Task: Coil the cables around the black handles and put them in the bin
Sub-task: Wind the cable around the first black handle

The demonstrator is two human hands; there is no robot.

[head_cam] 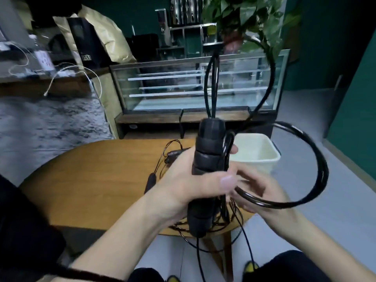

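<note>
We are looking at two black handles [209,159] pressed side by side, ribbed and padded, standing nearly upright above the wooden counter [97,180]. A glossy black cable [317,159] is sweeping out from their right side in a wide loop; more strands are rising from the top end toward the glass case [162,84] behind. The left hand [191,186] is gripping the handles around their middle, thumb lying across the front and fingertips showing at the far side. The right hand [254,192] is sitting just right of the handles, blurred, fingers curling around the cable where the loop returns. The white bin [256,153] is standing just behind both hands at the counter's right edge. A second, thinner brownish cable [162,159] with small black handles is lying on the counter, partly under the left hand.
</note>
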